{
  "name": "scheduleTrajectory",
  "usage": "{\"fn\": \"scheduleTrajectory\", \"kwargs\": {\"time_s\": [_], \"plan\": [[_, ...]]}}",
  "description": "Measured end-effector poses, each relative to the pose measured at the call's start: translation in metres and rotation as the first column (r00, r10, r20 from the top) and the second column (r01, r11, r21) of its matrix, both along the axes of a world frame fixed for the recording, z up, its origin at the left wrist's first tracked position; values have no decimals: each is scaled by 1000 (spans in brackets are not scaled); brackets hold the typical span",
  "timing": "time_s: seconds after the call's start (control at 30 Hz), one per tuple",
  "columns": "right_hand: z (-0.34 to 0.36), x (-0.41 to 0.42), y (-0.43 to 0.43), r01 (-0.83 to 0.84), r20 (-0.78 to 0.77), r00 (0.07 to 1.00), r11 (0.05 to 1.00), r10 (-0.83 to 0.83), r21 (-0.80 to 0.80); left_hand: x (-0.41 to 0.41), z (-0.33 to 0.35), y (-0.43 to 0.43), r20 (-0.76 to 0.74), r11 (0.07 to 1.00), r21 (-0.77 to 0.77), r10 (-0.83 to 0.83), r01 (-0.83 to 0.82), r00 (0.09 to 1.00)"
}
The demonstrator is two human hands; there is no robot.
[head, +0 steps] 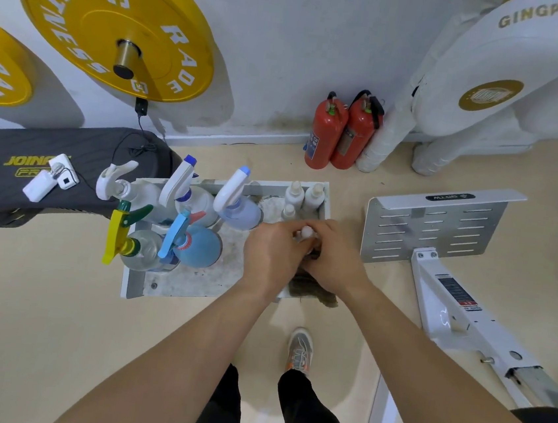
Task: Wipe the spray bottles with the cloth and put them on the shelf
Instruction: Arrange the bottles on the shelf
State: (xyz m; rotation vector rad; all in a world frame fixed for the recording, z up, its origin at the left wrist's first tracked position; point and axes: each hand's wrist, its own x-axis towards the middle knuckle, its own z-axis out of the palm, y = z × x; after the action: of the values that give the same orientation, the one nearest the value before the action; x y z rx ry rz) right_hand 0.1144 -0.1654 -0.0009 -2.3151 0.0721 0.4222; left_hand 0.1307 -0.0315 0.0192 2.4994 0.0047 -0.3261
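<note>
Both hands meet over the right side of the white shelf tray [191,281]. My left hand [271,252] grips a small white bottle [307,232], only its cap showing between the fingers. My right hand [336,257] presses a dark brownish cloth [314,290] round the bottle; the cloth hangs below the hands. Several trigger spray bottles stand on the left of the shelf: a white one [115,180], two with blue-tipped heads [181,180] [234,193], a clear one with a yellow-green trigger [130,240] and a blue one [195,244]. Three small white bottles [303,195] stand at the back right.
Two red fire extinguishers [341,131] stand against the wall. A white machine footplate [434,224] and frame lie to the right. A black bench pad [51,166] with a white charger lies left. Yellow weight plates [115,22] hang on the wall. My shoe [300,351] is below the shelf.
</note>
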Motion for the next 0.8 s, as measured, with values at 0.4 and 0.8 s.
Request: {"fn": "scheduleTrajectory", "kwargs": {"time_s": [0.4,0.8], "plan": [[-33,34,2,284,86,958,949,-274,-134,11,-55,1,-346,915,-116,326,-385,880],[-41,42,2,298,107,952,950,-288,-94,43,-69,-15,-287,922,-240,231,-303,930]]}}
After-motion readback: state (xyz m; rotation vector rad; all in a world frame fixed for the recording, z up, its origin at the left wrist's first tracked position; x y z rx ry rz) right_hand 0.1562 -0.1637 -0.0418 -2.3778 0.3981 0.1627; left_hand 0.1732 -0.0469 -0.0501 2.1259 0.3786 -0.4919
